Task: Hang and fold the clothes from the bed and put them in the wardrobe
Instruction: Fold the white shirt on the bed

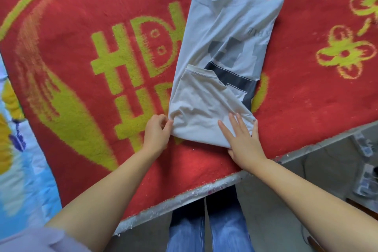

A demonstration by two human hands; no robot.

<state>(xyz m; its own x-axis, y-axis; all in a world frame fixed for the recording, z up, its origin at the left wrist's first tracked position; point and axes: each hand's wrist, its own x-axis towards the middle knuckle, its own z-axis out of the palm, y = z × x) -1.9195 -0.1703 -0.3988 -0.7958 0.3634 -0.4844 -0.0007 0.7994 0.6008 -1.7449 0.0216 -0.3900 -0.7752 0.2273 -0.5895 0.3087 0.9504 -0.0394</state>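
Both forearms reached in from the bottom of the head view, over jeans-clad legs and the bed's pale edge strip (pixel 204 188). Left hand (pixel 156 133) sat at the shirt's near-left corner, fingers curled, thumb and fingertips pinching the fabric edge there. Right hand (pixel 243 139) lay flat on the near-right corner, fingers straight and spread, palm pressing cloth down; holding nothing, just pinning.

T-shirt (pixel 221 63) lay on the red blanket (pixel 86 51) with yellow-green lettering and flowers, already folded lengthwise into a long narrow strip. Near end touched both hands; far end pointed away from the person and slightly right, hem layers fanned out at the top. Long axis ran near-to-far, tilted a little clockwise, so it extended straight ahead of the hands. A cream sleeve panel was folded over the near part, with a dark grey printed block showing past it, mid-strip.

Both hands were equally near, one on each near corner, left on the left edge and right on the right edge. Judgement: next step likely a crosswise fold, lifting the near end and carrying it away along the long axis toward the hem. Right hand would need to change from pressing to gripping first. Risk: the loose sleeve panel slipping out.

Blue patterned bedding (pixel 12 149) showed at far left. Wardrobe not in view.
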